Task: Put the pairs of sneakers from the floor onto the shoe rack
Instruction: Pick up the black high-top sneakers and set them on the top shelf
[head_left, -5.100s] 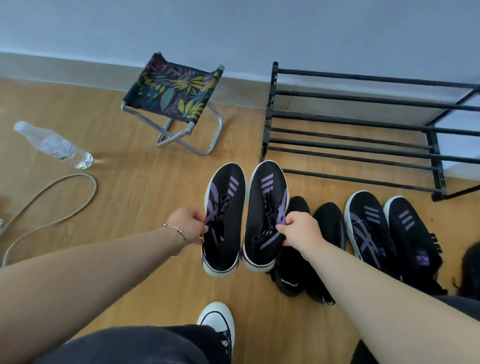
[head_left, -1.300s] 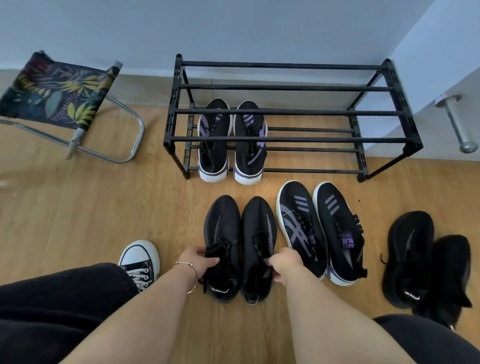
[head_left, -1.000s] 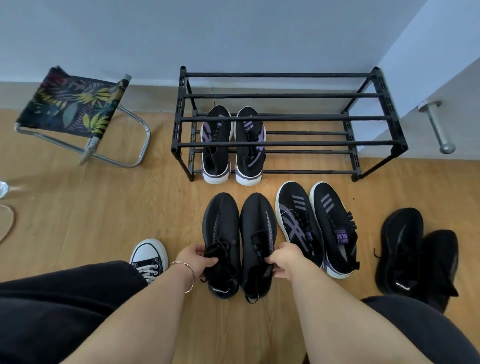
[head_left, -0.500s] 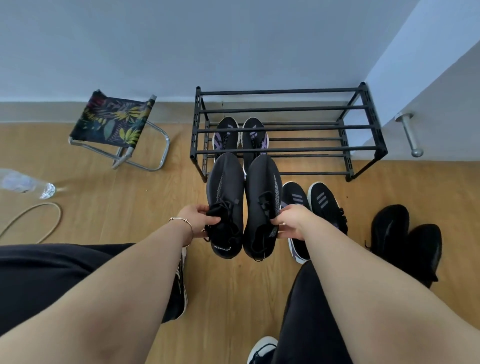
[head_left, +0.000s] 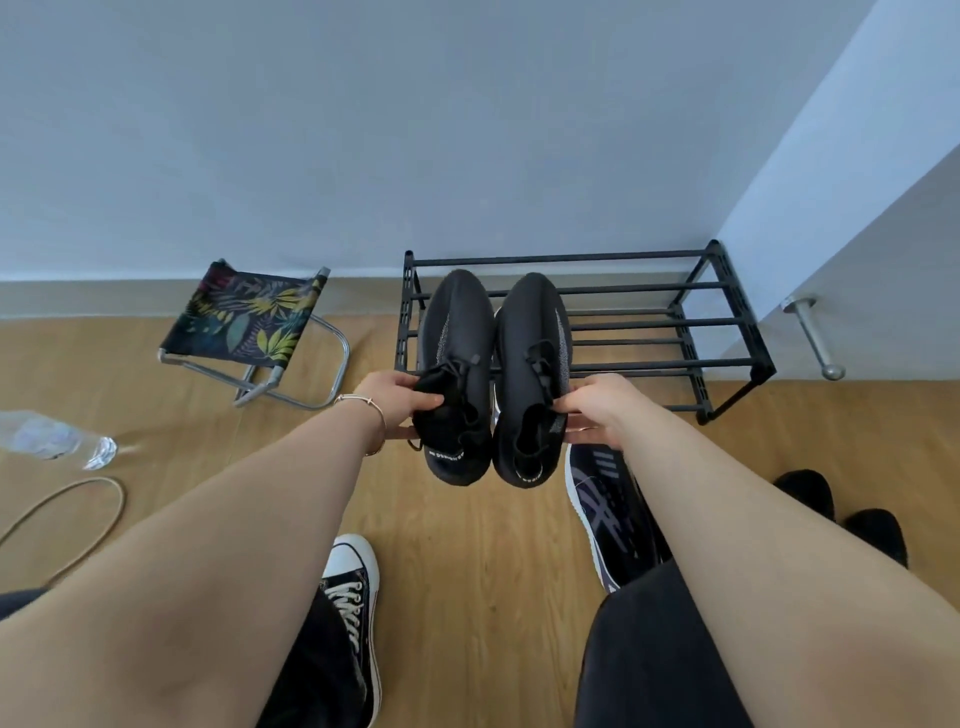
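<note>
I hold a pair of plain black knit sneakers in the air, toes pointing away, in front of the left part of the black metal shoe rack (head_left: 727, 358). My left hand (head_left: 397, 397) grips the collar of the left black sneaker (head_left: 454, 353). My right hand (head_left: 602, 402) grips the collar of the right black sneaker (head_left: 532, 358). The held pair hides the purple-striped pair on the rack's lower shelf. A black sneaker with purple stripes (head_left: 608, 514) lies on the floor under my right forearm. Another all-black pair (head_left: 841, 514) lies at the right.
A folding stool with leaf-print fabric (head_left: 249, 327) stands left of the rack. A plastic water bottle (head_left: 57, 439) and a loop of cable (head_left: 67, 519) lie on the wooden floor at the left. My own canvas shoe (head_left: 353, 597) is below. A wall corner and metal door stop (head_left: 813, 335) stand right.
I have lifted the black pair off the floor and carried it forward and up toward the rack; the view has risen, and the held pair now covers the shoes on the rack.
</note>
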